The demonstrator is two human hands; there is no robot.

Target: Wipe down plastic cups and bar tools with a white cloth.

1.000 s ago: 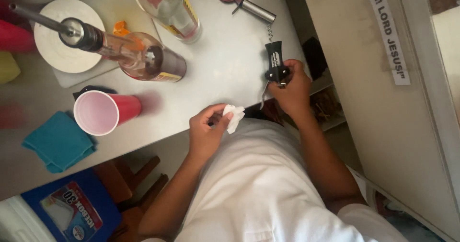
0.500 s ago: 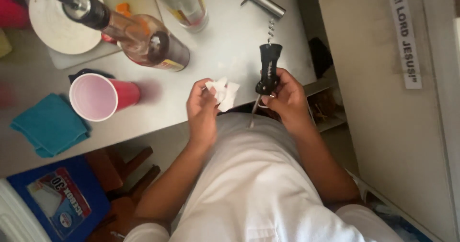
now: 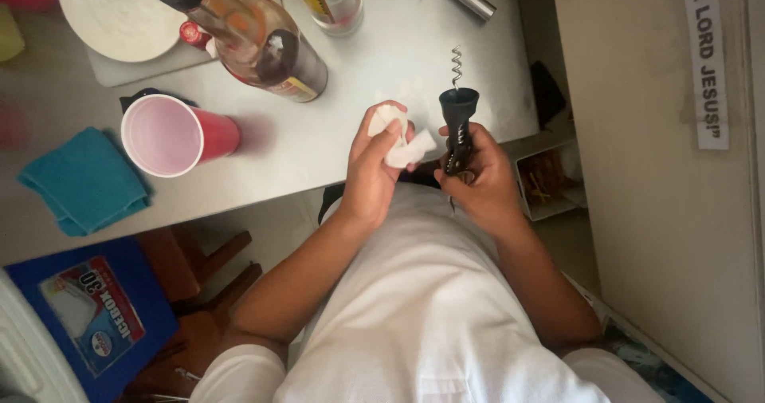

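- A teal cloth (image 3: 84,181) lies at the left of the tabletop (image 3: 374,60).
- A red cup (image 3: 177,135) lies on its side beside it.
- The left hand (image 3: 374,168) pinches a white wipe (image 3: 401,142).
- The right hand (image 3: 476,181) is closed round a black corkscrew (image 3: 457,124), spiral pointing away, above the tabletop's edge.

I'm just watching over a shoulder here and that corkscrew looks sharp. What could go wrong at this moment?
1. The corkscrew in the right hand points its bare spiral tip away from the body, close to the left hand holding a white tissue; a slip might prick the fingers.
2. The liquor bottle and the red cup stand near the left arm; a careless elbow could possibly knock them over.
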